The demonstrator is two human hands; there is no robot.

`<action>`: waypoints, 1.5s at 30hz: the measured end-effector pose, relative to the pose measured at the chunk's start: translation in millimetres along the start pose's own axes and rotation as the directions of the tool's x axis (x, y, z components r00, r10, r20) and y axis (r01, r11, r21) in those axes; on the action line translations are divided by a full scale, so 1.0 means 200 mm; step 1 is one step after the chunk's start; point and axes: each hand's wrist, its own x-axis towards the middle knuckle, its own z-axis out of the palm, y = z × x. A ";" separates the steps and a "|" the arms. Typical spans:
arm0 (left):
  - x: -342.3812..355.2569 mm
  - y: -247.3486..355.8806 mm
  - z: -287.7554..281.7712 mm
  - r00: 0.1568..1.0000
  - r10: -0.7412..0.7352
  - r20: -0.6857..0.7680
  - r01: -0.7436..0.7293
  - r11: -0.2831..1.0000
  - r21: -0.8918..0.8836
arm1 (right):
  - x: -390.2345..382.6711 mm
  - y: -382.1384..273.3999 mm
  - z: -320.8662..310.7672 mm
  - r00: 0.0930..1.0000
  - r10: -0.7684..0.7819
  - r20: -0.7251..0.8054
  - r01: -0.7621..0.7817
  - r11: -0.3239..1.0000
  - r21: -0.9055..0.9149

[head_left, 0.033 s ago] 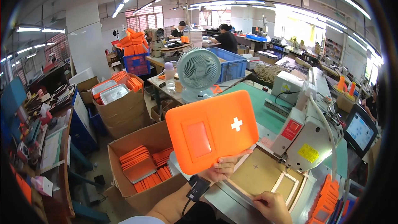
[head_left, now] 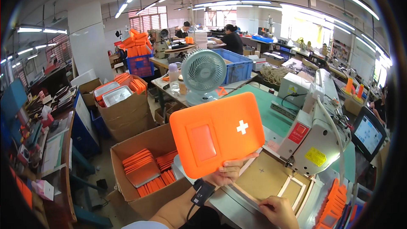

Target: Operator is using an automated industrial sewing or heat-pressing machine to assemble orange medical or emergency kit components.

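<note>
My left hand [head_left: 227, 171], with a black device [head_left: 202, 192] strapped at its wrist, holds up an orange case [head_left: 227, 144] with a white cross and a clear rectangular window. My right hand [head_left: 277, 212] has curled fingers on the near edge of a tan template board [head_left: 263, 181] with pale framing. This board lies in front of a white sewing machine [head_left: 316, 142]. A row of orange cases [head_left: 333, 203] lies right of the board.
A cardboard box [head_left: 123, 161] of orange pieces stands left, with a paper sack [head_left: 121, 121] behind it. A fan [head_left: 203, 71], blue crate [head_left: 243, 70], green tabletop [head_left: 271, 114] and screen [head_left: 366, 133] surround the workspace. Two people [head_left: 183, 30] [head_left: 232, 40] work farther back.
</note>
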 end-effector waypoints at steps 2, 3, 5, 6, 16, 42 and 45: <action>0.01 0.00 -0.01 1.000 0.006 -0.004 -0.006 1.000 0.002 | 0.00 -0.01 0.00 1.000 0.006 0.000 -0.006 1.000 0.008; 0.01 0.00 -0.01 1.000 0.006 -0.004 -0.006 1.000 0.001 | 0.00 -0.01 0.00 1.000 0.002 -0.004 -0.002 1.000 0.008; 0.01 -0.01 -0.01 1.000 0.007 -0.004 -0.007 1.000 0.003 | 0.00 -0.01 0.00 1.000 -0.006 -0.010 0.006 1.000 0.008; 0.01 -0.01 0.00 1.000 0.008 -0.003 -0.008 1.000 0.003 | 0.00 -0.01 0.00 1.000 0.003 -0.010 -0.003 1.000 0.018; -0.07 0.02 0.10 0.979 0.206 0.001 -0.205 0.974 0.097 | 0.02 0.00 0.00 1.000 0.007 -0.002 -0.007 1.000 0.012; -1.65 1.09 -0.57 -0.259 0.952 0.162 0.789 0.112 0.604 | 0.06 -0.02 0.02 0.962 0.270 0.050 -0.272 0.960 0.057; -1.71 1.20 -0.61 -0.284 0.928 0.240 0.655 0.005 0.756 | 0.06 -0.01 0.02 0.958 0.278 0.066 -0.281 0.959 0.047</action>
